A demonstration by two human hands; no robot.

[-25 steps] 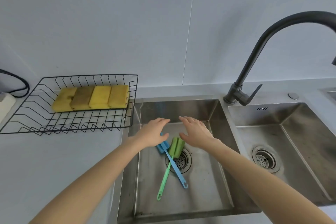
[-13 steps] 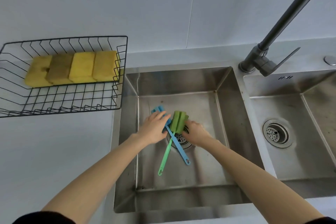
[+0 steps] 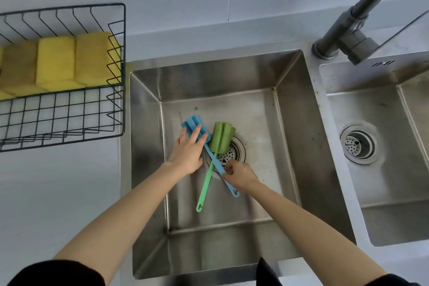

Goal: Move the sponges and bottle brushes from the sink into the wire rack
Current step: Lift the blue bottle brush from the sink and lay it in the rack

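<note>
Two bottle brushes lie crossed on the floor of the left sink basin [image 3: 290, 127], over its drain. The blue bottle brush [image 3: 193, 123] has its foam head at the upper left, and its handle runs down to the right. My left hand [image 3: 188, 154] rests on that head with fingers spread. My right hand [image 3: 240, 175] pinches the blue handle near its middle. The green bottle brush [image 3: 222, 137] lies beside it untouched, with its handle passing under the blue one. Several yellow sponges [image 3: 55, 60] stand in a row in the black wire rack [image 3: 69, 121] on the counter to the left.
A dark faucet [image 3: 348, 46] rises at the back right, between the two basins. The right basin [image 3: 383, 193] holds only its drain strainer [image 3: 359, 145]. Pale grey counter [image 3: 58, 193] lies in front of the rack. A tiled wall stands behind.
My right hand has moved from the green brush's head back to the blue handle and closed on it. My left hand stays on the blue head. The view has shifted lower and closer.
</note>
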